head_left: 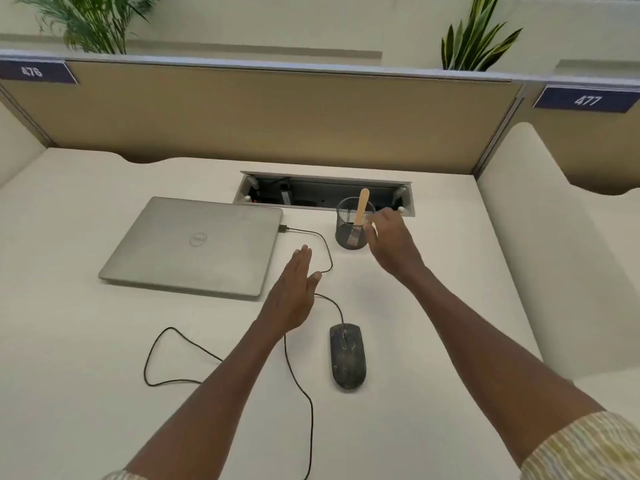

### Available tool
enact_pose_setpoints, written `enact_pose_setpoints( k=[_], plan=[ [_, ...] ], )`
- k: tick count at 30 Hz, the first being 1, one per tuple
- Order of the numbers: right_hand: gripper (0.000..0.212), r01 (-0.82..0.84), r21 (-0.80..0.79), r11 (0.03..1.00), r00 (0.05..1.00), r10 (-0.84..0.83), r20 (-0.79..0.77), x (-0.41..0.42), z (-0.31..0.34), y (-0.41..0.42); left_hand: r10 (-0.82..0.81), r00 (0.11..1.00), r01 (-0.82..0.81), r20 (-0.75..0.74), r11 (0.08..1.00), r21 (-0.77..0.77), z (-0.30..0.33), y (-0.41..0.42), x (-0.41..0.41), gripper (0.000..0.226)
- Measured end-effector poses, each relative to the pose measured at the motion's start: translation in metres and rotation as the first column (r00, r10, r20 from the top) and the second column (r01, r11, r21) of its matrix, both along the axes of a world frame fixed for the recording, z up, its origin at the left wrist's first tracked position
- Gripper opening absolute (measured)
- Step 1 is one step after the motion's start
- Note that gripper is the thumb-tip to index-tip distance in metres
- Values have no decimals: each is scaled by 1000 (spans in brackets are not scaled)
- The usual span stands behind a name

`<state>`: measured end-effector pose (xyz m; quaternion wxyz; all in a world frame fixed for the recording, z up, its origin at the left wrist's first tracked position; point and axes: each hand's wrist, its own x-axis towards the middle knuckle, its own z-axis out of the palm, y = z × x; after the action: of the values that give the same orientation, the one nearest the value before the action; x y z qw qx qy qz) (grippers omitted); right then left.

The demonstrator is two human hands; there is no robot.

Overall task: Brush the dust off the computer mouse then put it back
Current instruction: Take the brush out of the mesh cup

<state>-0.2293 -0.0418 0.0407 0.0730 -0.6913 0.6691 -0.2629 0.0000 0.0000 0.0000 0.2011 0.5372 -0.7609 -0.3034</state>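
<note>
While the mouse (348, 355) lies dusty on the near bench (86, 341), long axis near-to-far with its cable end pointing far, I judge I'm fetching the brush (360, 211) from the mesh cup (351, 226). My right hand (391, 242) reaches beside it, fingers loose, holding nothing; my left hand (294, 292) hovers flat and empty. Next: pinch the handle, lift clear.

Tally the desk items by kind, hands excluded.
Laptop: 1
Mouse: 1
Mesh cup: 1
Brush: 1, standing in the cup
Total: 4
</note>
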Motion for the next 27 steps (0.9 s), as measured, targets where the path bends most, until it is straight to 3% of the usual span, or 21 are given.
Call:
enact_pose_setpoints(
  k=[8, 15, 20, 27],
  plan=[
    [28, 141, -8, 990, 988, -140, 59, -10, -8, -61, 46, 998, -47, 31, 998, 31, -13, -11, 3, 57],
    [38, 221, 160, 962, 946, -251, 205, -13, -22, -98, 68, 997, -68, 26, 997, 31, -20, -11, 6, 56],
    [29, 231, 147, 962, 928, -263, 264, -12, -22, -102, 82, 997, -82, 17, 996, 39, -18, -9, 9, 57],
    [26, 202, 120, 972, 970, -215, 110, -9, -13, -87, 92, 996, -92, 5, 995, 29, -10, 1, 9, 56]
  ],
)
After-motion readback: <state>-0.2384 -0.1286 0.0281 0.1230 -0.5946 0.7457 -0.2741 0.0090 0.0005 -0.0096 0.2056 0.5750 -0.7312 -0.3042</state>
